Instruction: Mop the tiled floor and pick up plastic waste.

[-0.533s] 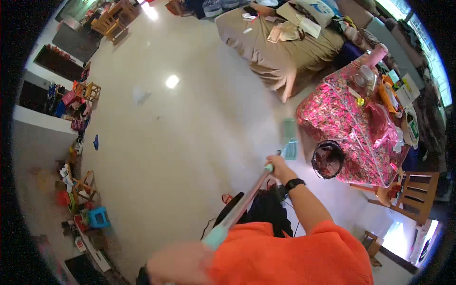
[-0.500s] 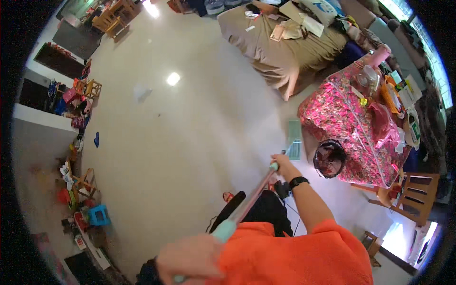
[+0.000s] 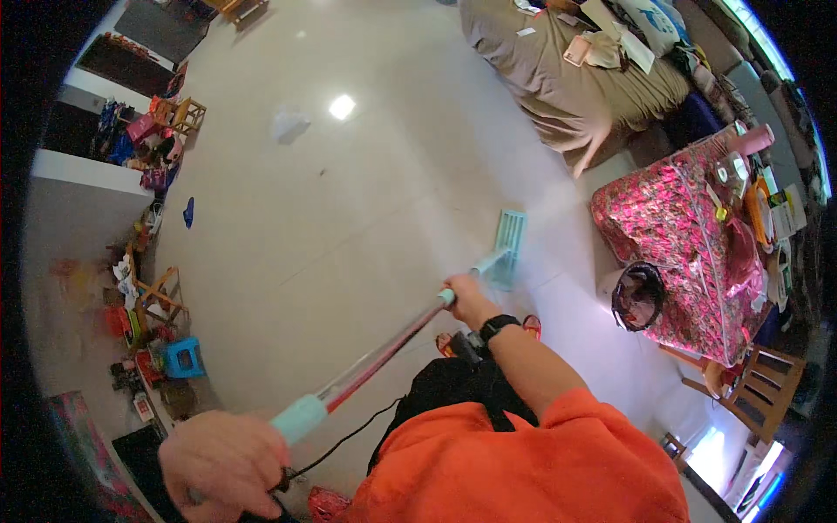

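Observation:
A flat mop (image 3: 384,356) with a pinkish metallic pole and mint-green grips runs slantwise across my front. Its slatted mint-green head (image 3: 510,248) is on the pale tiled floor, ahead and slightly right of my feet. My right hand (image 3: 471,302), with a dark watch at the wrist, is closed round the lower pole near a green collar. At the lower left my left hand (image 3: 222,462) is wrapped about the upper end by the thick green grip; it is slightly blurred. Red sandals (image 3: 532,326) show on my feet below the mop head.
To the right, a black-rimmed bin (image 3: 637,297) stands against a table with a pink floral cloth (image 3: 649,205). Beyond is a brown-covered table (image 3: 532,74). A wooden chair (image 3: 767,388) is at lower right, a blue stool (image 3: 184,357) at left. A whitish piece (image 3: 290,126) lies on the floor.
The mop head has swung left, away from the bin and floral table. Both my hands have shifted left with the pole, and the view has turned slightly.

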Demonstrator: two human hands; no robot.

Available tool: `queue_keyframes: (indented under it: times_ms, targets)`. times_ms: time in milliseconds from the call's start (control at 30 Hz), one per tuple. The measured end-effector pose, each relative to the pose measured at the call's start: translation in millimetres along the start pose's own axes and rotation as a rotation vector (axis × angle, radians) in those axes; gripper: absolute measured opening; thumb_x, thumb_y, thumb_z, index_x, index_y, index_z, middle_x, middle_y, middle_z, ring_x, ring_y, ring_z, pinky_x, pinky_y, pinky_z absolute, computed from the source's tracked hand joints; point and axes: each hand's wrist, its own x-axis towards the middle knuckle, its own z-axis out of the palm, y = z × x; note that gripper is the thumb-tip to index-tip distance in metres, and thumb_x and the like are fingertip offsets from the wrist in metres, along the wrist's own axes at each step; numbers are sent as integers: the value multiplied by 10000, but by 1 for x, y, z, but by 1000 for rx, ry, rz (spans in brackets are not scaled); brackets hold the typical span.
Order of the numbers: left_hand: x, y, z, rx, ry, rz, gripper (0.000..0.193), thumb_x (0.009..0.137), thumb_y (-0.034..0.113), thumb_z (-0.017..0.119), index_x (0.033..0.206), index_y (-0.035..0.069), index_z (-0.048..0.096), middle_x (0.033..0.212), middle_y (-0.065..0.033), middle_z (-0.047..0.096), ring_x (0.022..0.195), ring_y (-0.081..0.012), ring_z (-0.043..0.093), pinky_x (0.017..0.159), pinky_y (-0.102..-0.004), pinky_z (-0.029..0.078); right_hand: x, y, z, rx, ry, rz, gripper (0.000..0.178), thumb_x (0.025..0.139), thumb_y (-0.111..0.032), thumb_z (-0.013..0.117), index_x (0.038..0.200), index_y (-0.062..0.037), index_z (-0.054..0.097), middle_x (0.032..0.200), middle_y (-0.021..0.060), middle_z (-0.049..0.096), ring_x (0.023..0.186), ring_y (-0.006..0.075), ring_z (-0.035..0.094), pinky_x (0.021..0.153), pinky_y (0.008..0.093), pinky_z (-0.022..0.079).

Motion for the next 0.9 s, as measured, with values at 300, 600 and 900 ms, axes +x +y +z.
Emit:
queue_keyframes:
  times_ms: [300, 600, 900]
  targets:
    - [29, 18, -16, 387, 602, 95, 136, 682, 35, 416, 615, -47, 501, 425, -40, 356, 339, -147, 371, 340, -264, 315, 69, -7, 152, -19, -328, 96, 121, 728, -129, 436, 627, -63, 440, 514, 45, 432, 423, 150, 440, 330, 270, 319]
    - [5, 7, -145, 484, 877, 21, 271, 794, 199, 426, 629, -1, 507, 468, -55, 423, 406, -178, 429, 447, -303, 409, 150, -76, 274, -139, -275, 228, 24, 702, -31, 441, 724, -30, 433, 572, 81, 450, 486, 164, 459, 400, 331, 391]
    - [28, 4, -247, 484, 1069, -63, 194, 707, 100, 483, 543, -5, 482, 472, -76, 442, 424, -187, 448, 490, -315, 429, 199, -158, 338, -517, -422, 277, 45, 729, -63, 446, 751, -34, 419, 598, 63, 473, 512, 154, 489, 401, 301, 384]
